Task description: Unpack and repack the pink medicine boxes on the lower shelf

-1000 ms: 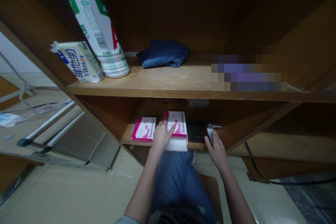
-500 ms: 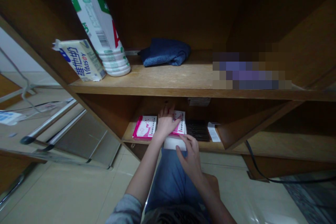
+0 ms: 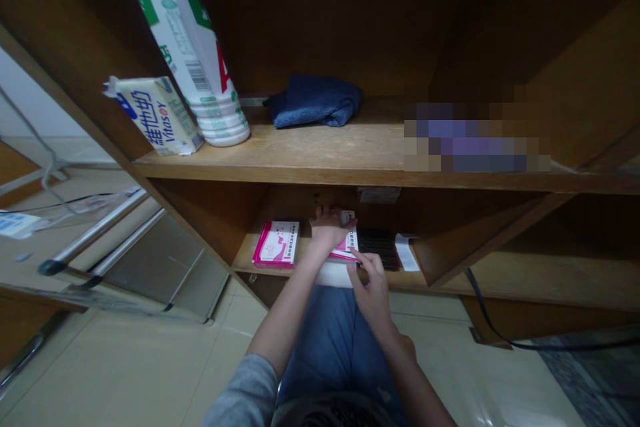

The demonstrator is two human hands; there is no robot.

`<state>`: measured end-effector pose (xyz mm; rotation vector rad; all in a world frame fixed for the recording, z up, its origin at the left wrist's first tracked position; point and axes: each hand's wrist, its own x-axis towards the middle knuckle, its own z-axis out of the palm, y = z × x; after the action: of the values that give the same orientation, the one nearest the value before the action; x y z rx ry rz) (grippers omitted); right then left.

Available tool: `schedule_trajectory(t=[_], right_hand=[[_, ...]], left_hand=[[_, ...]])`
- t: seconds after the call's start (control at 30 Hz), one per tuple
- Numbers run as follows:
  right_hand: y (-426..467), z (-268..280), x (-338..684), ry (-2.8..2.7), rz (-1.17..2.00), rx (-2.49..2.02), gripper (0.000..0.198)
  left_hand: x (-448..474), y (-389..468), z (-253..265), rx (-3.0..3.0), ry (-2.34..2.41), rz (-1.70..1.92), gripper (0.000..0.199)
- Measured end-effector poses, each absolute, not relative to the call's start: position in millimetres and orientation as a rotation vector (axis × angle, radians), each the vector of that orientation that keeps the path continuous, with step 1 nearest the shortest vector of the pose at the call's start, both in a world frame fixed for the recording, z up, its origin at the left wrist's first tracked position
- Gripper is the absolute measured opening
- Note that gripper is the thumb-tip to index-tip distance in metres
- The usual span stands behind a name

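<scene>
The work looks partly done. Two pink and white boxes sit on the lower shelf [image 3: 243,257]. The left box [image 3: 276,241] lies flat all by itself, with no hand on it and nothing poking out, so it seems finished with for now. The right box [image 3: 346,244] is the one being worked on. It is just beside a flat dark pile [image 3: 379,250], with a white paper slip [image 3: 407,252] on the pile's other side. A plain white piece [image 3: 331,275] sticks out in front of the right box, past the shelf's edge, so that part does not look done. How much more there is to do, the view cannot tell.

The left hand [image 3: 329,232] is spread out on top of the right box, with its fingers at the back and its thumb out to the side. The right hand [image 3: 373,285] is by the box's front corner. Its fingers are bent, and its thumb and pointing finger are apart. It is hard to see if they touch anything.

The right box lies flat. Its black writing goes down one side in a line from back to front. Its long way seems to go from back to front too, but the left hand hides a lot.
</scene>
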<state>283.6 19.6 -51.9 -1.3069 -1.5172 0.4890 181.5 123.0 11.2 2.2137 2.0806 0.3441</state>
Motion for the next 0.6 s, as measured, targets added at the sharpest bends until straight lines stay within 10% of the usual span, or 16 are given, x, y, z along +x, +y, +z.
schedule_trajectory(t=[0.6], right_hand=[[5.5, -37.6, 266.5, -2.14, 0.492, -1.276, 0.033]], left_hand=[[182.2, 126.7, 1.1, 2.249, 2.15, 0.292, 0.067]])
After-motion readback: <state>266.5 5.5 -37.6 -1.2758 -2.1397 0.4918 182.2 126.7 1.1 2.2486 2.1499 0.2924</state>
